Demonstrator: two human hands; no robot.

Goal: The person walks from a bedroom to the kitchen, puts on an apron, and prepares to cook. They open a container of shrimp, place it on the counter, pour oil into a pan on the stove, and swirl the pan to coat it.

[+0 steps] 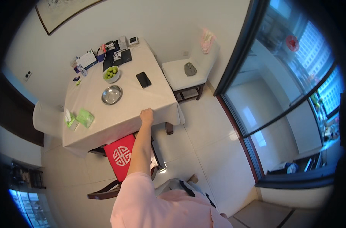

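Observation:
My left hand [146, 116] rests with curled fingers at the near edge of the dining table [127, 114], which is covered by a pale tablecloth. Nothing shows inside the fist. My right hand is out of view. Beyond my left hand stands a shiny, empty-looking metal bowl [111, 95]. A white bowl [114, 79] behind it is heaped with round green fruit [110, 72]. To the right of the bowls lies a black smartphone [144, 79], flat on the cloth. Below my forearm is a wooden chair with a red cushion [120, 158], partly hidden by the arm.
Green tissue packs [85, 117] lie at the table's left. A black laptop [124, 57], a desk calendar [87, 59] and small boxes line the wall side. A white-covered chair [178, 74] holds a grey cloth item [190, 69]. Sliding glass doors [264, 94] stand at right.

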